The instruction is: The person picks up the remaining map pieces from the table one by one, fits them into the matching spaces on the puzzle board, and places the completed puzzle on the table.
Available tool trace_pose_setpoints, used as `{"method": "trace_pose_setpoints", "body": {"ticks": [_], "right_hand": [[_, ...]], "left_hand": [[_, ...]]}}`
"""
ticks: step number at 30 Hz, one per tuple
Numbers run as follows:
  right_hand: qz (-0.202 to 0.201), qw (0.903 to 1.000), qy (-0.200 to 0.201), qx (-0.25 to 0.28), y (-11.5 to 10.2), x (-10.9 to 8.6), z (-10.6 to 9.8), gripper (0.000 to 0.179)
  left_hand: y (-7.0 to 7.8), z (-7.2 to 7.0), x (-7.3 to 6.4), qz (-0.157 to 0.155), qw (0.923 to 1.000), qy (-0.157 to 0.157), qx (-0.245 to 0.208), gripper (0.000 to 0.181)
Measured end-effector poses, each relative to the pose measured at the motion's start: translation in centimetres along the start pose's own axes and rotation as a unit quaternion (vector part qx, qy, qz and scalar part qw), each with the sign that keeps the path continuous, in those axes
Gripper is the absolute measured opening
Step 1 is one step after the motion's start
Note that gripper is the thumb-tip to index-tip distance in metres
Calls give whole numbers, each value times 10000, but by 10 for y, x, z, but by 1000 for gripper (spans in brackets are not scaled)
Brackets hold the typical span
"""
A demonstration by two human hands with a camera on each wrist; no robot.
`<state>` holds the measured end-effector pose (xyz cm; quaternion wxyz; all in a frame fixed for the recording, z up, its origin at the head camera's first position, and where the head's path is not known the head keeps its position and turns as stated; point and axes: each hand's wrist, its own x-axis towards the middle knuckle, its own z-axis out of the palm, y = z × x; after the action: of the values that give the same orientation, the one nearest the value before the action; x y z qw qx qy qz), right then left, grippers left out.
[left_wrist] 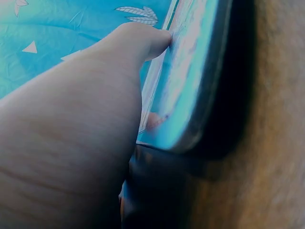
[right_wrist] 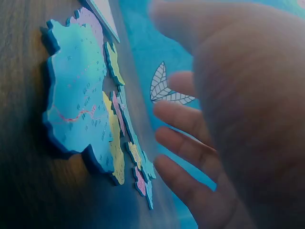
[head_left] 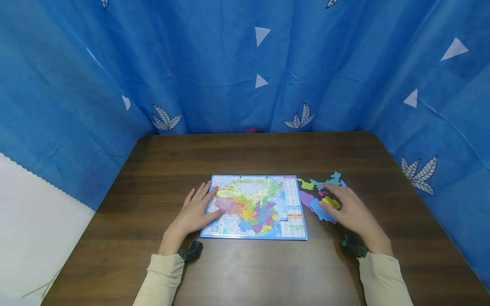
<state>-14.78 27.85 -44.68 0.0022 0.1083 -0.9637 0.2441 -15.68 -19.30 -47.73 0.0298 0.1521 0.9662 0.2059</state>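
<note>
A map puzzle board (head_left: 226, 182) with a blue rim lies flat on the table, printed with a coloured map and text columns at its right. My left hand (head_left: 195, 212) rests at the board's left edge, fingers spread; in the left wrist view the thumb (left_wrist: 155, 43) reaches onto its surface. Beside the board, my right hand (head_left: 352, 210) is over loose map-shaped puzzle pieces, fingers apart and holding nothing. Among them are a light blue piece (right_wrist: 78, 90), a purple piece (head_left: 305, 198), a yellow piece (head_left: 332, 202) and a yellow-green piece (head_left: 307, 185). The hand partly covers others.
The brown wooden table (head_left: 245, 153) has a blue patterned curtain (head_left: 214, 63) behind it and along its sides. At the far left hangs a white cloth (head_left: 34, 225). Each wrist wears a black camera band (head_left: 191, 251).
</note>
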Motion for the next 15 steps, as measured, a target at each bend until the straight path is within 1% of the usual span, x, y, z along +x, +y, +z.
{"method": "trace_pose_setpoints", "body": {"ticks": [4, 8, 15], "right_hand": [[-54, 9998, -192, -13, 0, -1, -2, 74], [-54, 9997, -240, 0, 0, -1, -1, 76], [-190, 9992, -349, 9, 0, -6, 7, 78]], "left_hand": [[0, -1, 3, 18, 10000, 22, 6, 87], [1, -1, 5, 2, 10000, 9, -13, 88], [0, 4, -1, -142, 9998, -102, 42, 88]]}}
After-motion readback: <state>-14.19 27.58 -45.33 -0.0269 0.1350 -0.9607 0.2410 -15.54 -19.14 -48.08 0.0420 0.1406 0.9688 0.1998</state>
